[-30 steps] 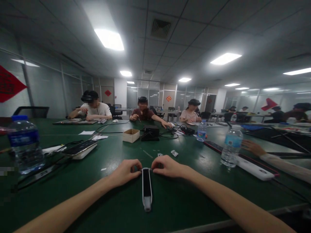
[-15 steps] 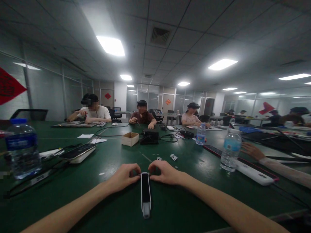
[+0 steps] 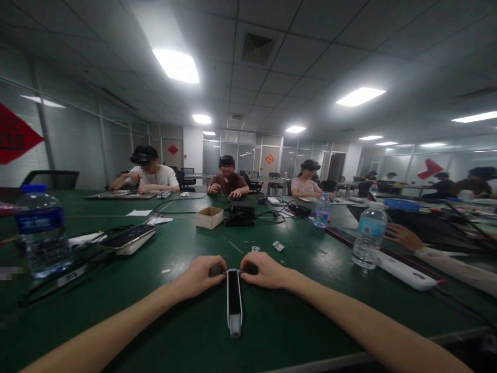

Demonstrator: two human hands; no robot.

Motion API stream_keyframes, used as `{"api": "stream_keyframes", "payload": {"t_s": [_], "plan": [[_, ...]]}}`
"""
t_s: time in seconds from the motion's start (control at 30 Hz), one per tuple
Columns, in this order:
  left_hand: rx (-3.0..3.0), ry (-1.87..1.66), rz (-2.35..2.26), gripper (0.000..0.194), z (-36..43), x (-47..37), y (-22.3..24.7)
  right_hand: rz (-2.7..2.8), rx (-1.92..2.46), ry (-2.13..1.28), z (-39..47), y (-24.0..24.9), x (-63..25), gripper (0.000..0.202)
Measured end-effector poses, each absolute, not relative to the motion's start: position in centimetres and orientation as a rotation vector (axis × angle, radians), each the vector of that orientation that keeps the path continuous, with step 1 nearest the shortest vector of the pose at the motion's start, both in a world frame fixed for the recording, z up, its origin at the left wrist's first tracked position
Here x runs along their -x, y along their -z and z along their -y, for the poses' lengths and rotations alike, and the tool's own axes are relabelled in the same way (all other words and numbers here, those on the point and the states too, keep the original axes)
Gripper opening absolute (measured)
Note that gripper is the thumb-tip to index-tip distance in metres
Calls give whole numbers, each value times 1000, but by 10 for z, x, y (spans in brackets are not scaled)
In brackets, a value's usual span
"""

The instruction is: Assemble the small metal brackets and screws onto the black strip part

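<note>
A long, narrow device [image 3: 234, 298] with a black top, pale grey rim and tapered grey near end lies on the green table in front of me. I cannot make out its exact kind. My left hand [image 3: 200, 276] is closed in a pinch at its far left corner. At the far right corner my right hand [image 3: 266, 270] pinches in the same way. Thumbs and forefingers meet at the device's edges; whether small parts sit between the fingertips is too small to tell. Just beyond my right hand lie small metal pieces [image 3: 278, 246].
An open cardboard box [image 3: 209, 218] and a black stand [image 3: 239, 214] are further back. Water bottles stand left [image 3: 41, 233] and right [image 3: 368, 235]. A phone on a white block [image 3: 130, 239] lies left. A co-worker's hand [image 3: 404, 237] reaches in at right; others sit opposite.
The view has shifted slightly, so the hands and the narrow device appear a little higher. Both hands keep their pinch at the device's far end.
</note>
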State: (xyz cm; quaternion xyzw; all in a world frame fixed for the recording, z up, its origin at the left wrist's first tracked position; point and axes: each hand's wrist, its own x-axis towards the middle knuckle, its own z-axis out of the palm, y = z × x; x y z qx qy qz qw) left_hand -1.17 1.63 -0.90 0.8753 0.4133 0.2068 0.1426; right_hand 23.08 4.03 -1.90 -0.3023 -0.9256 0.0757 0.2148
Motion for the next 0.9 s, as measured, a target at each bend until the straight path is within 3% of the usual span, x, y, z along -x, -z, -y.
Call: {"api": "stream_keyframes", "payload": {"t_s": [0.37, 0.9], "plan": [[-2529, -587, -1195, 22, -17, 11, 9, 2526, 880, -262, -38, 19, -230, 25], [-2528, -605, -1167, 21, -17, 11, 8, 2525, 814, -225, -40, 23, -228, 15]]}}
